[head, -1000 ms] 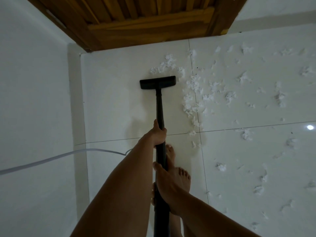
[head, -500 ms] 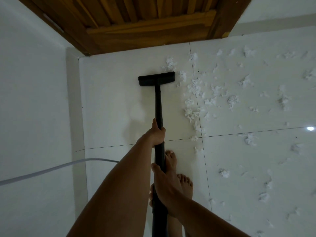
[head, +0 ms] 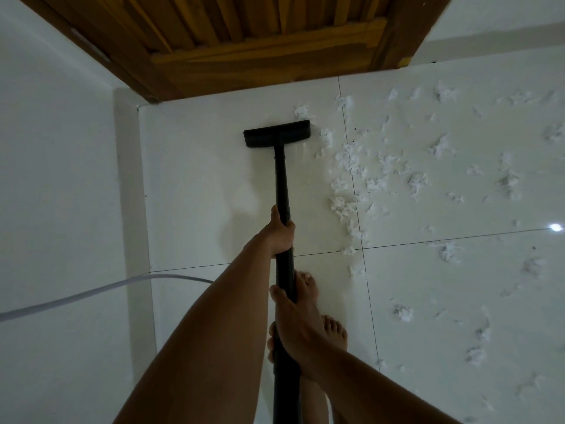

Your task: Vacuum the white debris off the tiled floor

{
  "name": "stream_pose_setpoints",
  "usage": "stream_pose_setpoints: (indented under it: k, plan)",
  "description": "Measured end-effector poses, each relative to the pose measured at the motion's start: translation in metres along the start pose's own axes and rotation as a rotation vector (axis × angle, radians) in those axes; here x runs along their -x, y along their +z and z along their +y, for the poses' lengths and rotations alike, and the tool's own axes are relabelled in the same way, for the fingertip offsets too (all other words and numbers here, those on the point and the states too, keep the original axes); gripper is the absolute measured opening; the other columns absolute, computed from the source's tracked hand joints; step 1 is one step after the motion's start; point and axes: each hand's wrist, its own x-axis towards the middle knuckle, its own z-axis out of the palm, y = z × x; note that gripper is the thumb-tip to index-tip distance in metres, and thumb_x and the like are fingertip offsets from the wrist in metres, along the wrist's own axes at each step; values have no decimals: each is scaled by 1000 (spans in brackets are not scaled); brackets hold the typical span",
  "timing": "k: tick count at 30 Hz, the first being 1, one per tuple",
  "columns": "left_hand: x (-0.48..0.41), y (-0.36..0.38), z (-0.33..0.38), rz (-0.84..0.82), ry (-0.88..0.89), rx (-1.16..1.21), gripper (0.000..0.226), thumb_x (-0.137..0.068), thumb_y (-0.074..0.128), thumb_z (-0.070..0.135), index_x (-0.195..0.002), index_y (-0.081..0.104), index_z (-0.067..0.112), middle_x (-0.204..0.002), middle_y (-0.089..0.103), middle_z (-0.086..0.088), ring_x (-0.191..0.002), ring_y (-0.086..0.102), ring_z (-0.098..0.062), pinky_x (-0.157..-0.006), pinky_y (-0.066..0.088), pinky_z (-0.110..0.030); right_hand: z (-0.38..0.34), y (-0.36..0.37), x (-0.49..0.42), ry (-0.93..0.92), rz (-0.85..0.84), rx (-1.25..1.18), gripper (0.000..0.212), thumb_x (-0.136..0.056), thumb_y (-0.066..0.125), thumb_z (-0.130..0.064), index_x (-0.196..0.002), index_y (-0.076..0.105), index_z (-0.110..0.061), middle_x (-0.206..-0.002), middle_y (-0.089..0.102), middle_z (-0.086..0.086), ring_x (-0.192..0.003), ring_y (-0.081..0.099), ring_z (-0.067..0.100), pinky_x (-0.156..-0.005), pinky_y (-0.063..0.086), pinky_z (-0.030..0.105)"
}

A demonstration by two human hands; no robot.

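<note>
**Black nozzle parked at the edge of the white scraps**

The white, shredded, fluffy debris (head: 344, 206) lies scattered over the glossy white tiled floor (head: 189, 185). It is thickest along the grout line right of centre and thins out in separate tufts toward the right edge. One tuft sits just beyond the far right corner of the flat black rectangular vacuum floor head (head: 276, 133), and another lies just beside that corner. The head rests flat on the tile near the door, and the tile to its left is bare.

A straight black wand tube (head: 282, 185) runs from the head back toward the camera. The left hand (head: 279, 234) is wrapped round the tube partway up, thumb along the top. The right hand (head: 298, 328) clasps it lower down, fingers curled round it.

Two bare feet (head: 305, 286) stand under the tube. A pale grey cord (head: 91, 293) crosses in front of the white wall (head: 55, 179) on the left. A slatted brown wooden door (head: 260, 41) fills the top, and a bright light spot (head: 555, 227) glints on the tile at right.
</note>
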Motion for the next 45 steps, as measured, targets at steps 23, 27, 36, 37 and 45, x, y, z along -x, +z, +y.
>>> stream_pose_setpoints:
  k: [23,27,36,37,45]
  plan:
    - [8,24,7,-77,-12,-170,74,-106,32,45,-159,-20,41,-123,68,-19,-107,69,-33,-101,53,-51,-10,-16,40,-8,60,32,47,-108,45,-29,-148,26,-42,-67,50,8,-36,49,7,-35,46,15]
    - [-1,14,17,-71,10,-190,73,-107,31,45,-159,-21,39,-121,69,-17,-107,69,-32,-101,54,-51,-16,-11,23,-42,75,20,30,-108,43,-26,-136,37,-33,-66,48,5,-30,45,2,-35,43,14]
    - [-19,1,40,-56,23,-138,72,-109,32,40,-160,-19,38,-112,70,-17,-103,71,-32,-101,54,-50,-27,-6,-12,-11,71,-48,34,-106,46,-30,-138,35,-35,-67,52,8,-39,51,12,-39,48,24]
    - [-20,0,43,-56,24,-136,72,-109,32,40,-160,-19,38,-112,70,-17,-103,71,-32,-101,54,-50,-28,-5,-15,-6,73,-61,35,-106,46,-31,-138,35,-36,-67,52,9,-40,51,13,-40,49,25]
    - [-14,-3,48,-49,29,-84,71,-109,33,39,-162,-14,37,-100,66,-12,-101,72,-31,-100,56,-48,-27,-2,-16,-36,101,-35,39,-105,48,-30,-141,36,-33,-69,52,11,-39,50,14,-39,48,23]
